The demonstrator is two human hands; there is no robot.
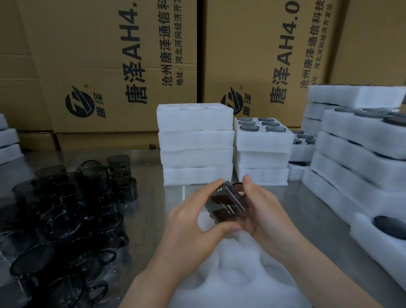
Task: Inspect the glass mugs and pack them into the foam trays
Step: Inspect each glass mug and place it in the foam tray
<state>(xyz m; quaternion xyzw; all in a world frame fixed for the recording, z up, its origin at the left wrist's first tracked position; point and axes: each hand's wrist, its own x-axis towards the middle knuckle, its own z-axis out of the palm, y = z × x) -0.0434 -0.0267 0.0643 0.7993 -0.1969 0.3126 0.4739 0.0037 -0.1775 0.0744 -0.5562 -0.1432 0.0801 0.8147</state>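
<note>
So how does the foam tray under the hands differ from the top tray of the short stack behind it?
The near tray shows only empty pockets; the stack's top tray holds dark mugs. The near tray lies flat on the table; the top tray rests on other trays. Both are white foam with round pockets.

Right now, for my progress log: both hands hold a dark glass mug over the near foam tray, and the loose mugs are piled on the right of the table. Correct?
No: the head view shows the loose mugs piled on the left of the table. The left hand and right hand do hold the dark glass mug over the near foam tray.
</note>
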